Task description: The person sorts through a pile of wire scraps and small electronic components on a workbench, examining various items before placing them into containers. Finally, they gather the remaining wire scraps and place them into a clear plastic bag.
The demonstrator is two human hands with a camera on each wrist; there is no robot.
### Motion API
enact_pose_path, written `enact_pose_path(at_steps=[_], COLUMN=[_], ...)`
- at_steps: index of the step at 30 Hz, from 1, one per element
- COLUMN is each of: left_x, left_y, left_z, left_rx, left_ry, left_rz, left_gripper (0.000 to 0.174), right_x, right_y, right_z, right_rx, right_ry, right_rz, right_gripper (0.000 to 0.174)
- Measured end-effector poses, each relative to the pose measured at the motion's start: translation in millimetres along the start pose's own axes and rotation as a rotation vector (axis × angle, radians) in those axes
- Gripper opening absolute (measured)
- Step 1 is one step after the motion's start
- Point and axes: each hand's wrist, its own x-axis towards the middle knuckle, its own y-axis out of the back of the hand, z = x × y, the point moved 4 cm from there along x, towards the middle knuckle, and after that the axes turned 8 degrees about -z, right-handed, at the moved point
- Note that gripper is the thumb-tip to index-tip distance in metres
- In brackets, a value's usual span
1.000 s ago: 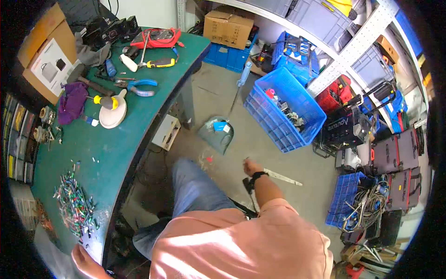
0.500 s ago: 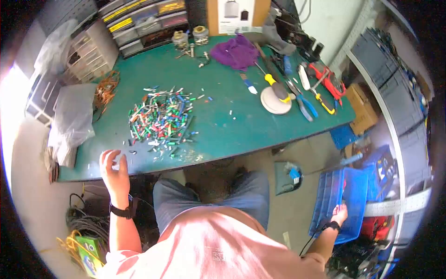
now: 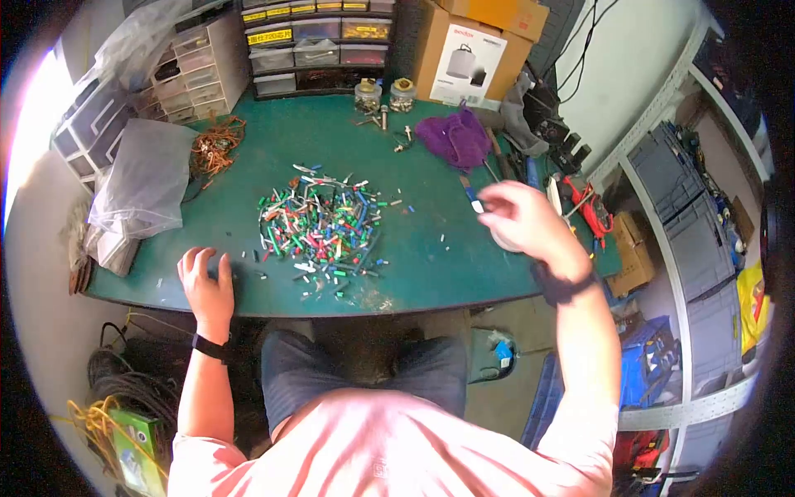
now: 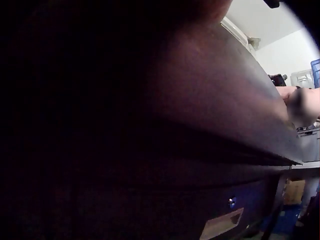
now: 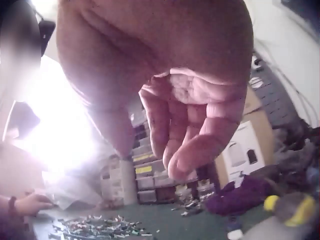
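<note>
My left hand (image 3: 207, 286) rests on the front edge of the green table (image 3: 431, 277), fingers relaxed, left of a heap of small coloured tube-like pieces (image 3: 319, 224). Over the right part of the table, my right hand (image 3: 526, 219) is raised, its fingers loosely bent with nothing between them in the right wrist view. It covers most of a round pale disc (image 3: 507, 242). A yellow-and-black screwdriver handle (image 5: 295, 210) shows below that hand. Beside its fingertips in the head view lies a small blue-and-white brush-like tool (image 3: 472, 195). The left wrist view is mostly dark.
A purple cloth (image 3: 455, 137) and a cardboard box (image 3: 464, 62) are at the back right. Drawer units (image 3: 319, 50), two small jars (image 3: 402, 95) and a tangle of copper-coloured wire (image 3: 217, 149) line the back. A red-edged pouch (image 3: 590, 211) lies far right; a plastic bag (image 3: 141, 178) is left.
My right hand has come up from beside the blue crate on the floor to above the table. The body has turned to face the table, and my left hand has settled at its edge.
</note>
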Motion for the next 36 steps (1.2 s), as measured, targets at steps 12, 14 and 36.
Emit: enact_pose_path(at_steps=[12, 14, 36], left_x=[3, 3, 0], left_y=[1, 2, -1], left_z=[-3, -2, -3], left_rx=[-0.054, -0.050, -0.028], left_ry=[0.066, 0.074, 0.055], left_rz=[0.005, -0.001, -0.046], left_gripper=[0.022, 0.022, 0.019], right_x=[221, 226, -11], right_y=[-94, -97, 74], right_z=[49, 53, 12], right_rx=[-0.731, -0.768, 1.128], right_ry=[-0.067, -0.087, 0.000], right_rz=[-0.031, -0.055, 0.634], right_gripper=[0.019, 0.018, 0.020])
